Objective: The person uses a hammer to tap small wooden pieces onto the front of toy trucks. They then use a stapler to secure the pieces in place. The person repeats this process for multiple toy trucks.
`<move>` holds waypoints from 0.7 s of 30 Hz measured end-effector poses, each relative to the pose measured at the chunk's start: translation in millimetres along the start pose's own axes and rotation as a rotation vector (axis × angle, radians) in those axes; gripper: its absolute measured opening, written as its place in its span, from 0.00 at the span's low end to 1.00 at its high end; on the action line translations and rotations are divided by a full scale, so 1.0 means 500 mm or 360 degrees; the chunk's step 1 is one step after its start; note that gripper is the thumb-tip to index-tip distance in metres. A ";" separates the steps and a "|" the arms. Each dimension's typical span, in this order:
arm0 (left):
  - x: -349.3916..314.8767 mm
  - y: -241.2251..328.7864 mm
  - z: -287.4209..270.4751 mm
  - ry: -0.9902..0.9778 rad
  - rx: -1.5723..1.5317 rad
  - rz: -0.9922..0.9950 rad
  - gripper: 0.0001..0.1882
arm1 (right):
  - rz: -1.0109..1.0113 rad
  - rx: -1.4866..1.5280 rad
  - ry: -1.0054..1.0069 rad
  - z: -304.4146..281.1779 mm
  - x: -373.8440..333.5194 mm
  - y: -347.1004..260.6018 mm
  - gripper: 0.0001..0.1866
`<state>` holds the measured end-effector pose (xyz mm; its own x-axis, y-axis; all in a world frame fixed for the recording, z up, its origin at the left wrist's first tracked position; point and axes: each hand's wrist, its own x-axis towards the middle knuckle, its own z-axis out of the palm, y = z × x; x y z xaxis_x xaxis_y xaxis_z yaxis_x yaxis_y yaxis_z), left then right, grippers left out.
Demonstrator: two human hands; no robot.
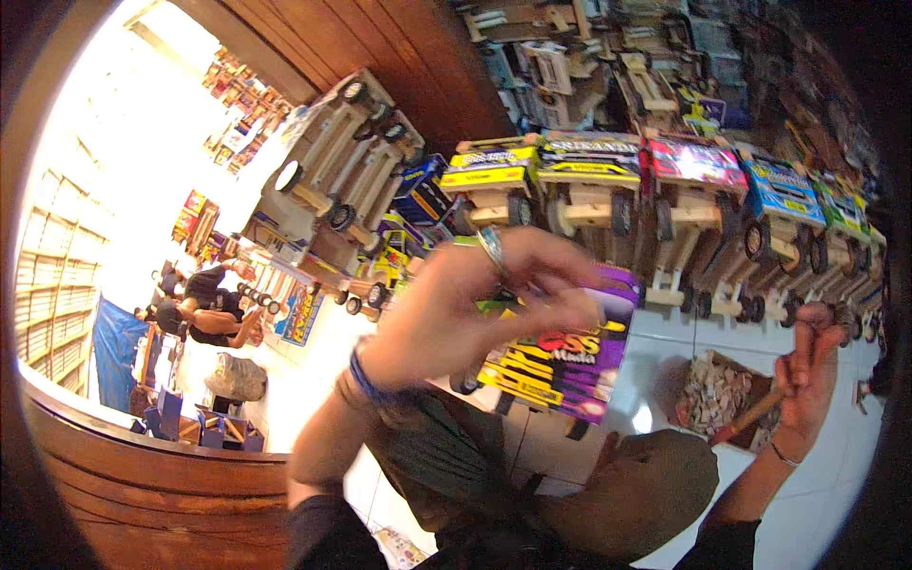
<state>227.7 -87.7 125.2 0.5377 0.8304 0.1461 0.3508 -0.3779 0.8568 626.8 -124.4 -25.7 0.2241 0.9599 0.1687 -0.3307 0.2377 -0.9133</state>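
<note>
- Head view: the toy truck (546, 388) sits below and behind the left hand (427, 318), between the person's knees, its side panel purple with bold yellow and pale lettering, a dark wheel showing at its left
- Left hand is bent and blurred, thumb and fingers curled toward each other in front of that panel; whether they grip or touch anything I cannot tell
- Right hand (809, 366) is closed around a wooden-handled tool (755, 416) with a red lower end, well to the right of the truck
- Wooden toy trucks with bright panels stand in a row beyond: yellow (489, 169), red (693, 166), blue (781, 193), green
- More truck frames (337, 190) are stacked at upper left, other people (204, 309) farther off
- Box of pale scraps (724, 394) lies near the right hand, partly behind the tool
- Dark trouser legs (636, 484) bound the truck on the near side; the row bounds the far side
- White floor tiles (660, 334) show between the truck, row and box
</note>
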 end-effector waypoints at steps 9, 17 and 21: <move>0.090 -0.254 -0.237 -0.0873 -0.0358 -0.0878 0.13 | 0.0266 0.0645 0.0118 -0.038 0.080 -0.006 0.26; 0.125 -0.352 -0.200 -0.1249 -0.0564 -0.0777 0.16 | 0.0053 -0.0031 0.1101 0.107 -0.003 0.029 0.23; 0.130 -0.365 -0.195 -0.1270 -0.0429 -0.0608 0.20 | 0.0200 -0.0241 0.0959 0.203 -0.113 0.045 0.24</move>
<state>123.8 75.3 26.8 0.8262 0.3132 -0.4683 0.4766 0.0546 0.8774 513.5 -157.9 -18.2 0.6832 0.7164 -0.1415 -0.2648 0.0624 -0.9623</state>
